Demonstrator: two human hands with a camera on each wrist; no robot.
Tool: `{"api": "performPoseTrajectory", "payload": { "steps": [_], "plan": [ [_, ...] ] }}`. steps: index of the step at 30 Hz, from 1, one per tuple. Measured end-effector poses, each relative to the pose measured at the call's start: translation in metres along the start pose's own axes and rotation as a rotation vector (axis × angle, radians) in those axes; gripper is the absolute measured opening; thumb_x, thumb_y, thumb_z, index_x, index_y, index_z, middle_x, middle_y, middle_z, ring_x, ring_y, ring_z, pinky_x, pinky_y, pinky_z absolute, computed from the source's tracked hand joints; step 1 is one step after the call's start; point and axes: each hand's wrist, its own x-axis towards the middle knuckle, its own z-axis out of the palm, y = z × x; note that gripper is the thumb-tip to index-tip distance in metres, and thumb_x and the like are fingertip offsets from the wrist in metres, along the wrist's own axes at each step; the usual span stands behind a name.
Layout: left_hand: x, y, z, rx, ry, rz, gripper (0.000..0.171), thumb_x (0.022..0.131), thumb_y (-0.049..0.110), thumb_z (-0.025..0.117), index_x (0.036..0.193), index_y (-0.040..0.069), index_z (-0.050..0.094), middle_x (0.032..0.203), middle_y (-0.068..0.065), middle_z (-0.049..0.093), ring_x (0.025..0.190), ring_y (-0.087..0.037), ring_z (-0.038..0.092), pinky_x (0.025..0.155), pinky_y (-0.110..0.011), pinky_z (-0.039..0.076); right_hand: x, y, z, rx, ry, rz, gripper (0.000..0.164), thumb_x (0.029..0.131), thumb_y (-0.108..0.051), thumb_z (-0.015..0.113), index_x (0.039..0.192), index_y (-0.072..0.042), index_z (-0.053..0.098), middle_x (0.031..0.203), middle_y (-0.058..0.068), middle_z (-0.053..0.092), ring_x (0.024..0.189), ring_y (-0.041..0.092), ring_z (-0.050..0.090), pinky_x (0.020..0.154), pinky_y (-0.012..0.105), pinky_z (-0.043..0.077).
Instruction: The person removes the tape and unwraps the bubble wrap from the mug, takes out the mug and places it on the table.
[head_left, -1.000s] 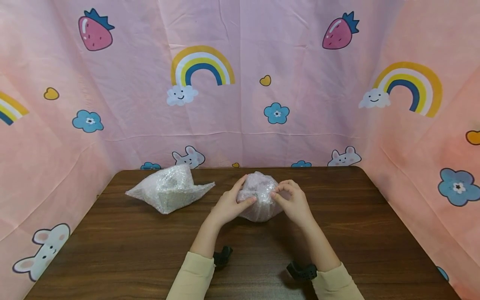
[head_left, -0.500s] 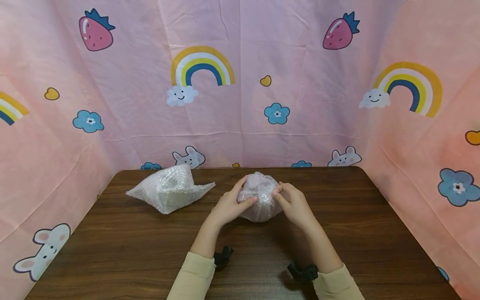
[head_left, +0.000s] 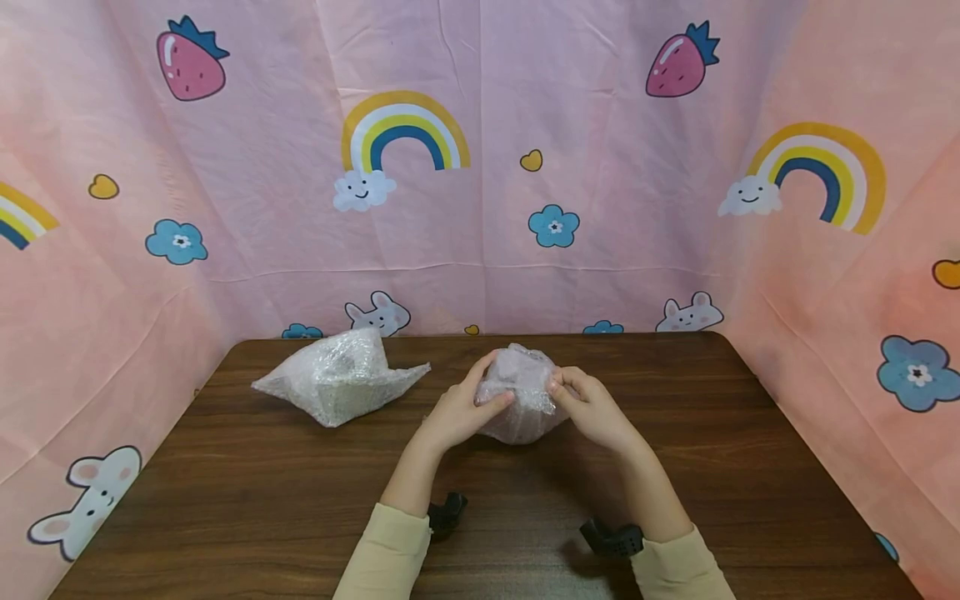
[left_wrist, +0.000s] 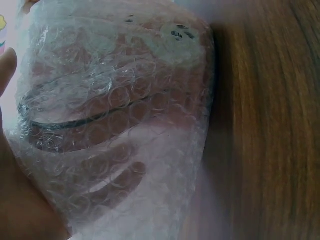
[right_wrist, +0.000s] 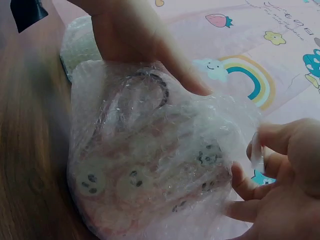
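A rounded bundle of bubble wrap (head_left: 517, 417) sits on the table in front of me. Through the clear plastic in the right wrist view shows a pink item (right_wrist: 130, 185) with pale round faces and a dark curved line; its exact kind is unclear. My left hand (head_left: 455, 414) grips the bundle's left side, thumb on the near face and fingers behind. My right hand (head_left: 592, 408) pinches a fold of the wrap at the bundle's right side, seen closely in the right wrist view. The left wrist view shows the wrap's bubbles (left_wrist: 120, 120) beside part of the left hand.
A second bubble-wrapped bundle (head_left: 341, 383) with pointed ends lies to the left, near the table's far edge. The brown wooden table (head_left: 247, 508) is backed and flanked by a pink printed cloth (head_left: 480, 217). Black cameras (head_left: 613, 538) are worn at both wrists.
My right hand has shifted slightly right and down, drawing the pinched wrap outward; its fingers have closed in more. My left hand and the other bundle stay put.
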Motion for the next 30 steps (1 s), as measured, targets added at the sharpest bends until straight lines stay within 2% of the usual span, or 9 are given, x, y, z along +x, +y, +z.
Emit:
{"api": "performPoseTrajectory", "payload": {
  "steps": [4, 8, 11, 15, 19, 22, 27, 30],
  "plan": [
    [0.001, -0.001, -0.002, -0.018, -0.009, -0.003, 0.077, 0.088, 0.061, 0.056, 0.152, 0.038, 0.019, 0.146, -0.016, 0.04, 0.121, -0.041, 0.048, 0.093, -0.058, 0.041, 0.001, 0.001, -0.001, 0.064, 0.021, 0.034, 0.026, 0.102, -0.019, 0.049, 0.102, 0.004, 0.06, 0.117, 0.017, 0.057, 0.112, 0.03, 0.049, 0.094, 0.047, 0.041],
    [0.001, -0.002, -0.005, -0.036, -0.025, -0.01, 0.077, 0.088, 0.061, 0.056, 0.152, 0.04, 0.018, 0.148, -0.014, 0.037, 0.124, -0.039, 0.046, 0.096, -0.058, 0.039, 0.002, 0.001, -0.002, 0.12, 0.046, 0.038, 0.027, 0.103, -0.018, 0.046, 0.099, 0.004, 0.06, 0.113, 0.016, 0.059, 0.111, 0.029, 0.05, 0.095, 0.048, 0.039],
    [0.001, -0.004, -0.007, -0.045, -0.037, 0.0, 0.079, 0.088, 0.06, 0.057, 0.153, 0.036, 0.018, 0.149, -0.013, 0.035, 0.126, -0.039, 0.044, 0.096, -0.058, 0.038, 0.003, 0.001, -0.003, 0.154, 0.048, 0.035, 0.028, 0.104, -0.018, 0.042, 0.099, 0.003, 0.061, 0.109, 0.014, 0.059, 0.108, 0.03, 0.05, 0.095, 0.05, 0.037],
    [0.002, -0.006, -0.009, -0.057, -0.047, -0.002, 0.08, 0.088, 0.059, 0.058, 0.153, 0.036, 0.018, 0.151, -0.01, 0.032, 0.13, -0.036, 0.04, 0.099, -0.057, 0.036, 0.003, 0.002, -0.004, 0.19, 0.059, 0.041, 0.028, 0.104, -0.016, 0.041, 0.104, 0.002, 0.062, 0.11, 0.014, 0.059, 0.11, 0.03, 0.049, 0.096, 0.05, 0.035],
    [0.002, -0.009, -0.011, -0.099, -0.041, -0.008, 0.079, 0.087, 0.055, 0.063, 0.152, 0.04, 0.02, 0.152, -0.008, 0.03, 0.134, -0.035, 0.034, 0.1, -0.058, 0.034, 0.004, 0.007, -0.002, 0.159, 0.088, 0.041, 0.019, 0.102, -0.013, 0.047, 0.106, 0.0, 0.06, 0.111, 0.015, 0.059, 0.109, 0.029, 0.05, 0.095, 0.049, 0.037],
    [0.002, -0.012, -0.013, -0.138, -0.032, -0.001, 0.075, 0.089, 0.05, 0.062, 0.151, 0.041, 0.021, 0.153, -0.006, 0.028, 0.137, -0.034, 0.029, 0.102, -0.059, 0.032, 0.004, 0.007, -0.001, 0.114, 0.103, 0.03, 0.016, 0.098, -0.012, 0.056, 0.11, -0.001, 0.058, 0.113, 0.014, 0.058, 0.116, 0.03, 0.049, 0.099, 0.05, 0.037],
    [0.002, -0.015, -0.016, -0.204, -0.024, 0.025, 0.065, 0.096, 0.044, 0.055, 0.152, 0.035, 0.023, 0.155, -0.004, 0.024, 0.139, -0.034, 0.024, 0.104, -0.058, 0.028, -0.001, -0.01, 0.002, 0.049, 0.115, -0.011, 0.032, 0.089, -0.009, 0.069, 0.116, 0.002, 0.055, 0.121, 0.018, 0.051, 0.125, 0.038, 0.042, 0.103, 0.056, 0.032],
    [0.003, -0.018, -0.017, -0.282, -0.016, 0.032, 0.061, 0.099, 0.038, 0.053, 0.153, 0.03, 0.025, 0.155, -0.009, 0.023, 0.137, -0.038, 0.027, 0.104, -0.059, 0.028, 0.0, -0.007, 0.005, 0.03, 0.123, -0.005, 0.042, 0.085, -0.009, 0.074, 0.12, 0.0, 0.053, 0.126, 0.018, 0.047, 0.127, 0.041, 0.039, 0.104, 0.058, 0.03]
  ]
}}
